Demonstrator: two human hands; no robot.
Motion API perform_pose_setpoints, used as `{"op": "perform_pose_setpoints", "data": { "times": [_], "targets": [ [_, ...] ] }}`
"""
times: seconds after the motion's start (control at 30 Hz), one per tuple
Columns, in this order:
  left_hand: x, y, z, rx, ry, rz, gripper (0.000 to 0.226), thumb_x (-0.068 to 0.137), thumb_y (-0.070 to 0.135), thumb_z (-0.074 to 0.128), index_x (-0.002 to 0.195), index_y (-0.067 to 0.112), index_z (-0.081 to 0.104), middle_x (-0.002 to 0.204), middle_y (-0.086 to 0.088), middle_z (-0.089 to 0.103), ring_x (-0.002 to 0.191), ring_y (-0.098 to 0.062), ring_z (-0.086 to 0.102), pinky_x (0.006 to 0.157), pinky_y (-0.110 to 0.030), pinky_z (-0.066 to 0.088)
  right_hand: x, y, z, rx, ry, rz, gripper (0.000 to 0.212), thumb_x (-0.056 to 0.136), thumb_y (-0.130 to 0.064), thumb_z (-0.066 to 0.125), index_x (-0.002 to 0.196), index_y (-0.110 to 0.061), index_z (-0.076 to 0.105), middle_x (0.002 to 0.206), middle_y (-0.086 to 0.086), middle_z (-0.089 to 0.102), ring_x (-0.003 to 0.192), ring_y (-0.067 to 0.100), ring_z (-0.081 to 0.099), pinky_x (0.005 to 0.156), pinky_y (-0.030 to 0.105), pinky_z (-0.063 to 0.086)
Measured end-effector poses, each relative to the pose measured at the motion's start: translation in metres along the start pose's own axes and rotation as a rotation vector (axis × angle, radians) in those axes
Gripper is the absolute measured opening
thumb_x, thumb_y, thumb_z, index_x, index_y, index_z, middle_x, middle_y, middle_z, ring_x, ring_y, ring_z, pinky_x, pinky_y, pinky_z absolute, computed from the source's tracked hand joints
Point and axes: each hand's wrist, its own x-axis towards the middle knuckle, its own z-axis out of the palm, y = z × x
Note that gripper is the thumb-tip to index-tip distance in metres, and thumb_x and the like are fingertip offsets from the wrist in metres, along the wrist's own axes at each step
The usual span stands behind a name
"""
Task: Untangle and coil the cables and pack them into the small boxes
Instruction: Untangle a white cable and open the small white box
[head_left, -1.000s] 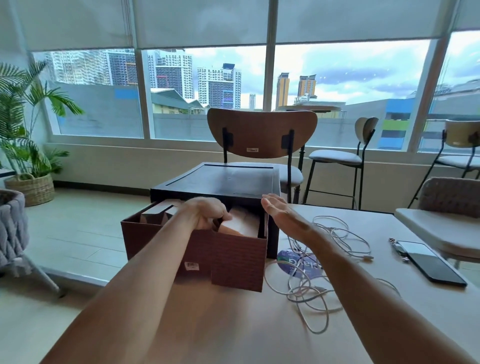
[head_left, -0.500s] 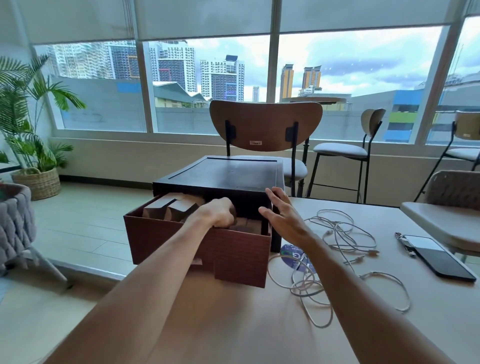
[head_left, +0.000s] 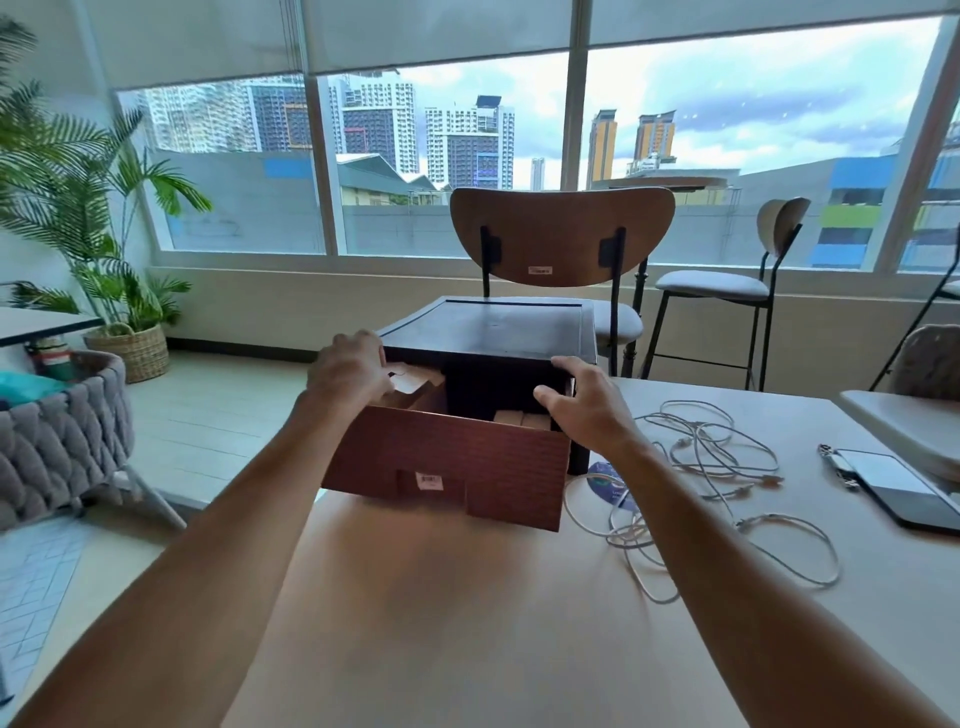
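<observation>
Head view: left hand (head_left: 348, 371) and right hand (head_left: 584, 410) clasp front corners of the black case (head_left: 488, 327); tangled cables (head_left: 717, 457) lie rightward, nearest the right hand.

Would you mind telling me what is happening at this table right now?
A person grips the black case at its front corners, left hand on the left corner, right hand on the right. A brown box sticks out beneath it, with small cardboard boxes inside. The white cables lie tangled on the table to the right, not yet coiled or packed.
</observation>
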Motion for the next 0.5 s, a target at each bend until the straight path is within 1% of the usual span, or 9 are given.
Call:
{"op": "perform_pose_setpoints", "data": {
  "times": [0.07,0.13,0.17,0.23,0.27,0.33,0.4,0.5],
  "targets": [
    [-0.001,-0.005,-0.001,0.065,-0.07,-0.033,0.037,0.078,0.028,0.082,0.109,0.018,0.066,0.118,-0.012,0.062,0.111,-0.031,0.06,0.088,-0.037,0.048,-0.006,-0.013,0.0,0.041,-0.008,-0.051,0.051,0.093,-0.031,0.065,0.14,-0.016,0.053,0.14,0.009,0.056,0.131,0.023,0.048,0.11,0.033,0.036],
    [0.0,-0.006,0.003,0.073,-0.093,-0.051,0.04,0.077,0.032,0.083,0.111,0.018,0.066,0.119,-0.011,0.064,0.113,-0.031,0.06,0.089,-0.036,0.048,-0.009,-0.023,0.003,0.053,-0.063,-0.098,0.048,0.093,-0.029,0.065,0.138,-0.016,0.056,0.14,0.007,0.057,0.132,0.02,0.048,0.106,0.027,0.034],
    [0.0,-0.006,0.004,0.073,-0.087,-0.061,0.041,0.078,0.032,0.082,0.113,0.018,0.066,0.121,-0.011,0.064,0.114,-0.031,0.06,0.089,-0.036,0.048,-0.01,-0.025,0.005,0.046,-0.096,-0.113,0.047,0.093,-0.029,0.065,0.138,-0.018,0.056,0.14,0.006,0.057,0.133,0.02,0.048,0.107,0.027,0.034],
    [-0.001,-0.002,0.008,0.087,-0.066,-0.084,0.044,0.082,0.033,0.078,0.118,0.014,0.062,0.124,-0.013,0.062,0.117,-0.033,0.058,0.088,-0.036,0.047,-0.011,-0.027,0.008,0.006,-0.149,-0.122,0.048,0.093,-0.033,0.064,0.138,-0.022,0.055,0.142,0.005,0.055,0.134,0.021,0.046,0.112,0.034,0.033],
    [-0.002,0.001,0.01,0.097,-0.063,-0.097,0.044,0.085,0.033,0.075,0.121,0.013,0.06,0.125,-0.014,0.06,0.119,-0.033,0.057,0.088,-0.036,0.046,-0.011,-0.026,0.009,-0.023,-0.166,-0.113,0.048,0.093,-0.035,0.063,0.139,-0.024,0.054,0.144,0.005,0.053,0.135,0.022,0.045,0.114,0.038,0.031],
    [-0.003,0.008,0.016,0.104,-0.078,-0.113,0.047,0.089,0.037,0.07,0.125,0.011,0.056,0.129,-0.014,0.058,0.122,-0.034,0.055,0.09,-0.037,0.045,-0.014,-0.023,0.011,-0.067,-0.181,-0.089,0.048,0.094,-0.037,0.061,0.14,-0.026,0.053,0.145,0.005,0.051,0.135,0.022,0.045,0.116,0.041,0.028],
    [-0.001,0.015,0.024,0.089,-0.101,-0.132,0.049,0.09,0.037,0.068,0.129,0.011,0.053,0.132,-0.014,0.057,0.124,-0.034,0.054,0.092,-0.037,0.044,-0.015,-0.02,0.011,-0.081,-0.19,-0.077,0.048,0.095,-0.038,0.059,0.141,-0.026,0.051,0.146,0.005,0.05,0.134,0.023,0.046,0.115,0.044,0.031],
    [0.004,0.021,0.031,0.05,-0.113,-0.16,0.047,0.091,0.022,0.062,0.134,0.01,0.046,0.134,-0.015,0.055,0.125,-0.035,0.053,0.093,-0.039,0.044,-0.015,-0.019,0.011,-0.073,-0.207,-0.078,0.049,0.095,-0.039,0.058,0.142,-0.026,0.05,0.147,0.005,0.049,0.134,0.023,0.045,0.114,0.045,0.033]
  ]
}}
